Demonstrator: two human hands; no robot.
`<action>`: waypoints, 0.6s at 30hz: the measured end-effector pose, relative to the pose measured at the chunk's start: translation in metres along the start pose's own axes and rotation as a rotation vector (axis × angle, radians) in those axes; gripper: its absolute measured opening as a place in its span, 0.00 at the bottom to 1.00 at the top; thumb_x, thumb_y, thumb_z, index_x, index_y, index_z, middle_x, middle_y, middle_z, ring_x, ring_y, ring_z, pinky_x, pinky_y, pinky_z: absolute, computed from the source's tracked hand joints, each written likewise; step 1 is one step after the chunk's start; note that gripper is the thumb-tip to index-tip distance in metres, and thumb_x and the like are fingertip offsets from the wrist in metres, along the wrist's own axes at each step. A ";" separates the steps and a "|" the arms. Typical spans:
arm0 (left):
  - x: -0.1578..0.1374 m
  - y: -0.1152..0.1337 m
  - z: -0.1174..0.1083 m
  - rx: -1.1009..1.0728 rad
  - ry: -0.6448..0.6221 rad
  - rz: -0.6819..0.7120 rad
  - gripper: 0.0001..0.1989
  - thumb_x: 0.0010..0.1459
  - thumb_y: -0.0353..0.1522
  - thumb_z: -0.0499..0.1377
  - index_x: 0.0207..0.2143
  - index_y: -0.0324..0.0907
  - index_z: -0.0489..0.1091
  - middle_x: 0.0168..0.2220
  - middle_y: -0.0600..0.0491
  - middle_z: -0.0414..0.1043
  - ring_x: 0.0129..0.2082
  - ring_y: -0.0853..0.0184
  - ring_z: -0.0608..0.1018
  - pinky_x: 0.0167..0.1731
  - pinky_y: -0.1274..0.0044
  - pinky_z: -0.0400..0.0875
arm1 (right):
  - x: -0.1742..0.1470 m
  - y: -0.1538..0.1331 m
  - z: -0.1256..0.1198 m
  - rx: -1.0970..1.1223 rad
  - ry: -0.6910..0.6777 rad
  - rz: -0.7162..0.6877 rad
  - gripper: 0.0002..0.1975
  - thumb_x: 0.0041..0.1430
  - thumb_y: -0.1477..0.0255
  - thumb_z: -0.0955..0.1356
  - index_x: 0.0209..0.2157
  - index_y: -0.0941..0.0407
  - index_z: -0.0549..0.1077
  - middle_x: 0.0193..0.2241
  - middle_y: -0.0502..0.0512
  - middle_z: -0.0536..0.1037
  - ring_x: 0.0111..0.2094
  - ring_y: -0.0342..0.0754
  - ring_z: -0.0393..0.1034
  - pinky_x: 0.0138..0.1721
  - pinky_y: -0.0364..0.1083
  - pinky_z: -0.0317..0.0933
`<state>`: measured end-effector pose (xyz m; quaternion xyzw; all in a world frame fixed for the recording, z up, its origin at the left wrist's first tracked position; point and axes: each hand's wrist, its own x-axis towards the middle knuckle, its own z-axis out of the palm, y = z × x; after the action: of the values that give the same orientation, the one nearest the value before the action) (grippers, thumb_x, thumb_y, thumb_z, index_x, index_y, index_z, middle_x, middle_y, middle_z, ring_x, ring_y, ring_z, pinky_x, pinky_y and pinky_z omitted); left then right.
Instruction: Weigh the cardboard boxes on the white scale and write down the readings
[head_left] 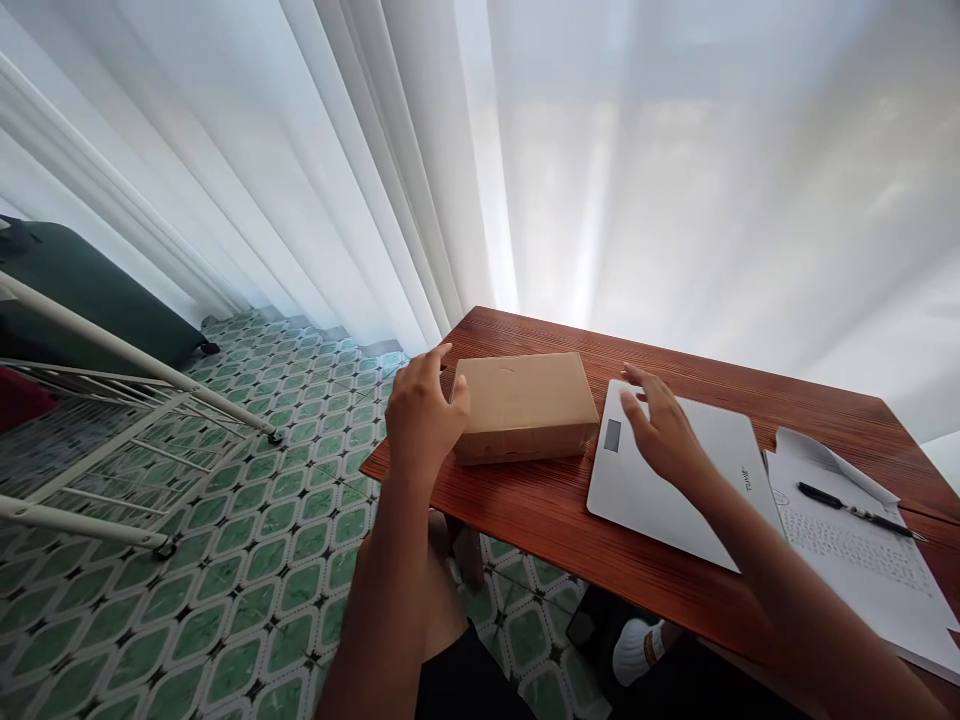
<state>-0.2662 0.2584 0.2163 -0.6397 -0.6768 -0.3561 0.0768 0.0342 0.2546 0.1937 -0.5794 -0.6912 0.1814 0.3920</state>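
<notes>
A closed brown cardboard box [525, 395] lies on the reddish wooden table [517, 500]. At the box's left end is my left hand [426, 410], fingers apart and thumb by the box's edge; whether it touches the cardboard I cannot tell. My right hand [658, 425] hovers over a flat white digital scale [697, 440], to the right of the box, with its fingers spread and nothing held. The scale's small grey display [613, 435] shows near its left edge; my right forearm covers part of its surface.
On the right lie written paper sheets [855, 540] with a black pen [862, 512] on top. White curtains [637, 180] hang behind the table. A white wheeled metal rack [150, 440] and a dark green suitcase-like object [97, 295] stand at left on the green tiled floor [292, 580].
</notes>
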 end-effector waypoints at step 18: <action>0.004 -0.001 0.000 0.210 -0.559 -0.284 0.36 0.68 0.46 0.44 0.72 0.37 0.52 0.60 0.37 0.68 0.57 0.43 0.73 0.55 0.57 0.67 | 0.014 -0.035 0.029 -0.172 -0.383 0.190 0.40 0.71 0.52 0.56 0.73 0.62 0.45 0.66 0.69 0.65 0.65 0.64 0.63 0.61 0.58 0.59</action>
<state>-0.2678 0.2614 0.2178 -0.6006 -0.7871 -0.1022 -0.0969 -0.0112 0.2646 0.2052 -0.6283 -0.7081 0.2647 0.1841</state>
